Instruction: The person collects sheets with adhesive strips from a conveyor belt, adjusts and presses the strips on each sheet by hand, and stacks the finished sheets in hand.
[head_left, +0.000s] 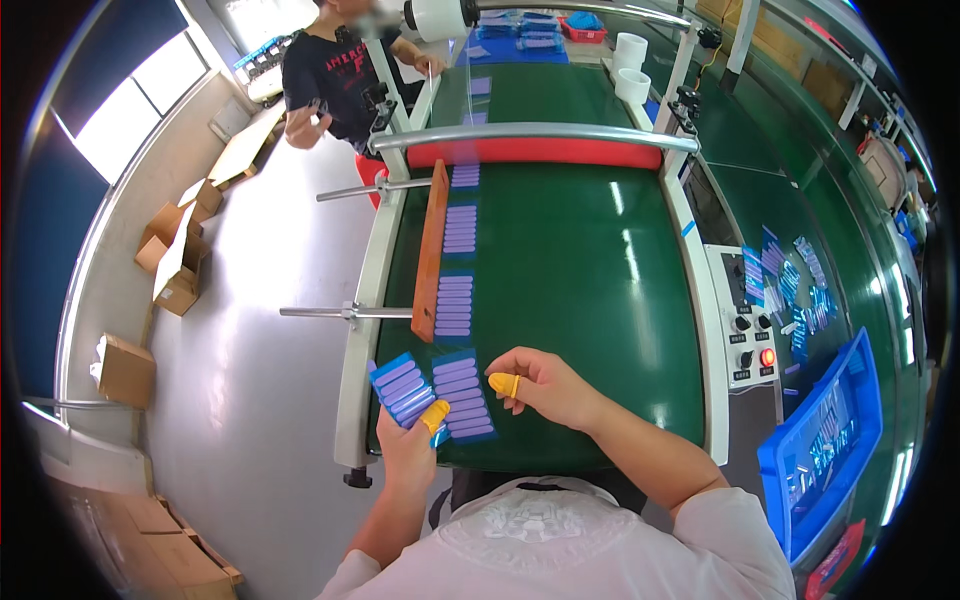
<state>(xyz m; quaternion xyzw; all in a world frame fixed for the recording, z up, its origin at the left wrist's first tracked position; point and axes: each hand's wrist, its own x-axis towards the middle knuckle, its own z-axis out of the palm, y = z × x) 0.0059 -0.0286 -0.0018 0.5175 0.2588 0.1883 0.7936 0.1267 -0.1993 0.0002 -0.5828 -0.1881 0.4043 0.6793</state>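
Observation:
My left hand (404, 450) grips a small stack of flat clear-blue packets with purple strips (400, 388) at the belt's near left corner. A yellow finger cot covers its thumb. Just right of that stack, a similar strip packet (463, 395) lies flat on the green conveyor belt (570, 300), its left edge close to my left thumb. My right hand (545, 388) hovers over the belt beside this packet, thumb and fingers drawn together, with nothing visible between them. Its thumb also wears a yellow cot. More strip packets (455, 305) lie in a line farther up the belt.
An orange guide board (430, 250) runs along the packets' left side. Ahead, a metal bar (535, 131) and red roller (560, 153) cross the belt. Right stand a control box (742, 320), loose packets (790, 280) and a blue tray (775, 480). Another person (340, 80) stands far left.

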